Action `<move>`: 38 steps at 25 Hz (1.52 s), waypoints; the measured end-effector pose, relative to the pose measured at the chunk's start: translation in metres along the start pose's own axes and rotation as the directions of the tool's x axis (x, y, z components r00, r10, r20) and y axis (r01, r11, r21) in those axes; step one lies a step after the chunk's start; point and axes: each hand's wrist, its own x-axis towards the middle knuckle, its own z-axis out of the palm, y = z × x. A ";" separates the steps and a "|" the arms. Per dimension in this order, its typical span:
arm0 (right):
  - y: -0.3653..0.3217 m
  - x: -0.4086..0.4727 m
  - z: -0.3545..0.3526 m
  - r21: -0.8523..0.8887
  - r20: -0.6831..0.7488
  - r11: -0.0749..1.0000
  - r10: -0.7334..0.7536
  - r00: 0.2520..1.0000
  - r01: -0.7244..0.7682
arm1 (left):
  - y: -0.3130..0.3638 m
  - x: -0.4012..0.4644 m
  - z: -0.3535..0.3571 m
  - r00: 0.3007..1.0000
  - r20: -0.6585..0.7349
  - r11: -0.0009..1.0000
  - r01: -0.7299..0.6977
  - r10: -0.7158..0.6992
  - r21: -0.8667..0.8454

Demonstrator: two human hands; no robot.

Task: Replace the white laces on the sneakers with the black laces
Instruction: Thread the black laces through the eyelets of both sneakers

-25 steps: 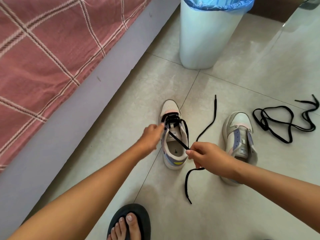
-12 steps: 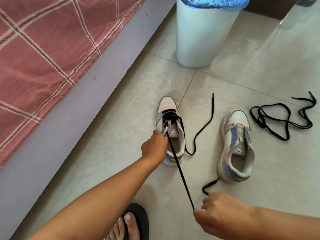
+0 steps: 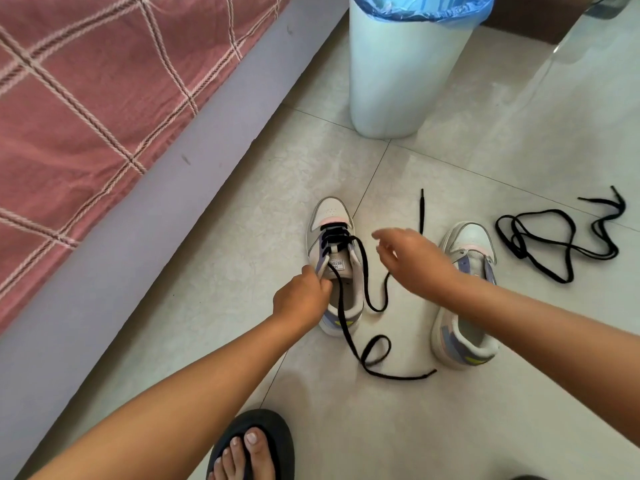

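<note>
Two white sneakers with lilac panels stand on the tiled floor. The left sneaker (image 3: 332,220) carries a black lace (image 3: 349,334) threaded through its front eyelets; one end trails loose toward me, the other loops off to the right. My left hand (image 3: 301,299) grips the left edge of that sneaker's opening. My right hand (image 3: 412,258) hovers between the two shoes with fingers spread, holding nothing. The right sneaker (image 3: 464,337) has no lace. A second black lace (image 3: 557,244) lies coiled on the floor to its right.
A white bin (image 3: 398,71) with a blue liner stands behind the shoes. A bed with a red checked cover (image 3: 86,98) and grey base runs along the left. My foot in a black sandal (image 3: 252,445) is at the bottom edge.
My right hand let go of the lace end it had pulled toward me and moved up between the shoes. The released lace now lies slack on the floor. My left hand stayed on the sneaker.
</note>
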 end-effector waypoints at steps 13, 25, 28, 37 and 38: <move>0.014 0.043 0.031 -0.200 -0.274 0.964 0.115 0.955 -0.173 | 0.000 -0.007 0.001 0.998 0.012 0.998 0.063 -0.063 -0.021; 0.087 0.054 -0.047 0.968 -0.019 0.169 0.783 0.622 -0.183 | -0.028 0.000 -0.013 0.989 0.006 0.989 0.149 -0.149 -0.007; 0.119 0.041 -0.078 0.986 0.152 -0.155 0.740 0.656 -0.053 | -0.047 0.011 -0.022 0.992 0.031 0.993 0.118 -0.118 0.013; 0.171 -0.004 -0.119 0.942 0.258 -0.329 0.833 0.489 0.064 | -0.055 0.019 -0.024 0.994 -0.001 0.994 0.109 -0.109 0.032; 0.178 -0.009 -0.120 0.954 0.268 -0.299 0.868 0.417 0.010 | -0.052 0.018 -0.026 0.994 0.007 0.994 0.109 -0.109 0.023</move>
